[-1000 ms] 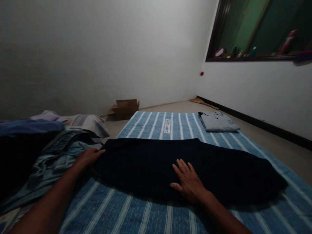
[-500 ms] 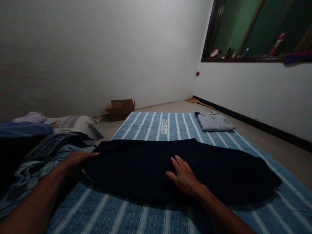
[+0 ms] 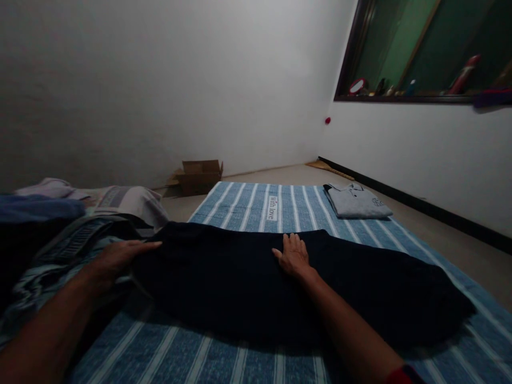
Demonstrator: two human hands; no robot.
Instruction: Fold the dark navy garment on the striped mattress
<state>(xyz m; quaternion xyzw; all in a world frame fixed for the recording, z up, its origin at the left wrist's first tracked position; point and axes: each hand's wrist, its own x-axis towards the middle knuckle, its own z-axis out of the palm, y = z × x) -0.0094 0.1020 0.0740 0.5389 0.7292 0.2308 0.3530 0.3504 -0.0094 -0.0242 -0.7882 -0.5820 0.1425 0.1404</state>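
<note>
From the head camera, a long dark garment (image 3: pixel 256 277) lies spread crosswise over a blue striped sheet (image 3: pixel 248 205), reaching from the left side of the sheet almost to its right edge. The right hand (image 3: pixel 294 256) rests flat on the garment close to its far edge, fingers extended and only slightly apart, gripping nothing. The left hand (image 3: pixel 116 256) lies palm down at the garment's left end, fingers stretched out together toward the cloth and touching its edge; whether any fabric is pinched beneath them cannot be told in the dim light.

The garment's far edge runs nearly straight across the sheet, just past the right hand's fingertips. Its near edge bows toward the camera, with a strip of bare striped sheet showing in front of it. The right end tapers to a rounded tip near the sheet's right border.

Beyond the garment the sheet stays open up to a small white label (image 3: pixel 272 208) in its middle. A folded grey shirt (image 3: pixel 356 201) sits at the far right corner of the sheet, well apart from the dark garment. To the left, a heap of clothes (image 3: pixel 72 234) crowds right against the garment's left end and the left hand. Bare floor (image 3: pixel 440 234) borders the sheet on the right up to the wall. A cardboard box (image 3: pixel 200 173) stands on the floor against the far wall, past the sheet's far left corner.
</note>
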